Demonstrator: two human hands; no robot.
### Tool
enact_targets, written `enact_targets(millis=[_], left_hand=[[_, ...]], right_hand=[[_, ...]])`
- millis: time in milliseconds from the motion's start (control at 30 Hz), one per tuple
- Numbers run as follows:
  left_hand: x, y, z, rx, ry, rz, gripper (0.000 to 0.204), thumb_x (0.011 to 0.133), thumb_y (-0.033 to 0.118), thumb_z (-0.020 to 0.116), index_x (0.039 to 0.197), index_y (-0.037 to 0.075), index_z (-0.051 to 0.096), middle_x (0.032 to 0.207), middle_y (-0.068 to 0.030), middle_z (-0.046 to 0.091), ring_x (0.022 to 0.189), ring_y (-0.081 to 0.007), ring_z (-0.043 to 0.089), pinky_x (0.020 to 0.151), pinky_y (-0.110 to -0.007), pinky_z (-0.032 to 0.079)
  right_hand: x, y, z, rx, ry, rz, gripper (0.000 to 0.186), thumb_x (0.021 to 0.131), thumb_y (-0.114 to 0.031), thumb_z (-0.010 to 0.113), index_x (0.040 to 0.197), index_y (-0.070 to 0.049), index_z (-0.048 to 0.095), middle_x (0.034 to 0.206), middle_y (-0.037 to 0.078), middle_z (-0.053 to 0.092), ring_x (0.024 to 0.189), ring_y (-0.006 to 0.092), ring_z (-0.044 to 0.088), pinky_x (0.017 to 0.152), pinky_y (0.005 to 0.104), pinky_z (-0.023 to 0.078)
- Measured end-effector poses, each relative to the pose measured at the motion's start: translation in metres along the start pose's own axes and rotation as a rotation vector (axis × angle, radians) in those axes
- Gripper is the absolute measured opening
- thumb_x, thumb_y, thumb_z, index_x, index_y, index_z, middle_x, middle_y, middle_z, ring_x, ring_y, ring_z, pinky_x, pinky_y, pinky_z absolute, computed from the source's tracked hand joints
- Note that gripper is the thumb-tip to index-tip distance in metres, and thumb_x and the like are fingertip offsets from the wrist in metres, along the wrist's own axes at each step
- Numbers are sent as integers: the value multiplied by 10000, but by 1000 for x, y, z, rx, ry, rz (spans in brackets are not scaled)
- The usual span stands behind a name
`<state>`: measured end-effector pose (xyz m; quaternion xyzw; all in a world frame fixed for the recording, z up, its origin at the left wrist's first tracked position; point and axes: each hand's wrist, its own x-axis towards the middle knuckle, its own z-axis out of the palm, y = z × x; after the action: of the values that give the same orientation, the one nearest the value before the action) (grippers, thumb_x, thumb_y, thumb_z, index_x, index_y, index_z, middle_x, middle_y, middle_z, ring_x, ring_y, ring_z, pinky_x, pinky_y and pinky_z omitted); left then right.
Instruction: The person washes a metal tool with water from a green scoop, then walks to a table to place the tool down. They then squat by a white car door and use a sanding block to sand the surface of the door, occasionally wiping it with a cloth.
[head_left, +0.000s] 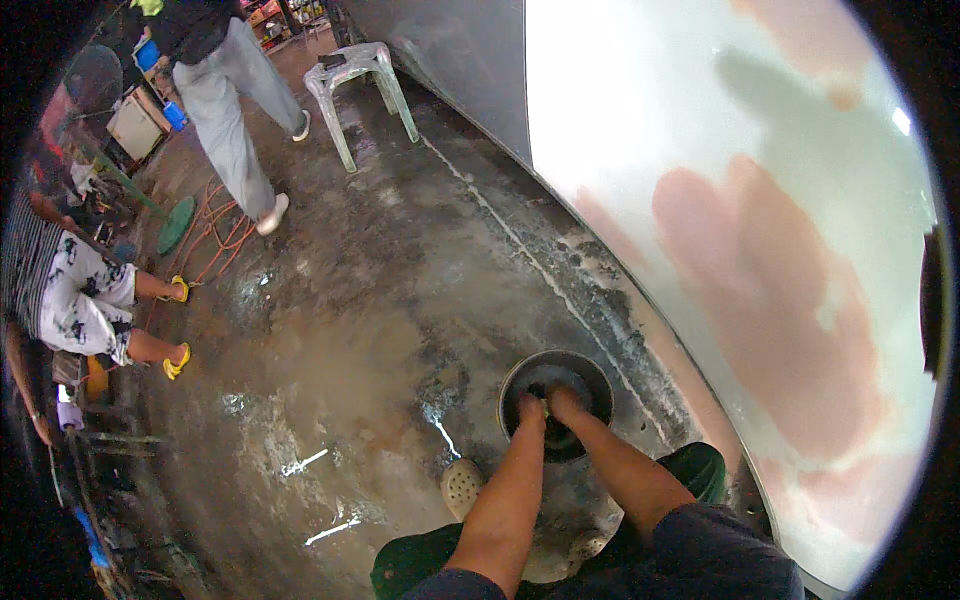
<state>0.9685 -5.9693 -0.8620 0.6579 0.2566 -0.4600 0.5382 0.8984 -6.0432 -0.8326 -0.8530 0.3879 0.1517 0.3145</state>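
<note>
Left hand [531,408] and right hand [564,400] dip into 1 round, dark tub [578,364].
The tub sits on the floor [350,300] near 1 tan shoe [463,488], likely so both can reach straight down; they're close together, but I cannot tell if they pinch anything.

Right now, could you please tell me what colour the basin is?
The basin looks very dark, nearly black; it shows in the head view.

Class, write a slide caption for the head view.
Left hand and right hand inside a round basin beside a white panel with pinkish patches.
</note>
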Motion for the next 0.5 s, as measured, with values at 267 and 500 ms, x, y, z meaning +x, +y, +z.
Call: enact_targets(millis=[267,500], left_hand=[[-39,86,-11,1583,-195,778,511,1005,403,412,1162,-5,675,1171,-235,669,1078,-461,623,928,-550,482],[-162,122,40,986,-23,773,415,1025,354,402,1181,59,650,1156,-198,672,1065,-437,618,921,-527,476]], right_hand=[[-137,-49,-97,-441,21,-459,194,877,-182,592,1014,-63,661,959,186,676,899,374,679,755,501,533],[-140,-5,-118,-313,244,-563,212,862,-166,613,1048,-65,626,957,165,659,874,387,664,740,492,534]])
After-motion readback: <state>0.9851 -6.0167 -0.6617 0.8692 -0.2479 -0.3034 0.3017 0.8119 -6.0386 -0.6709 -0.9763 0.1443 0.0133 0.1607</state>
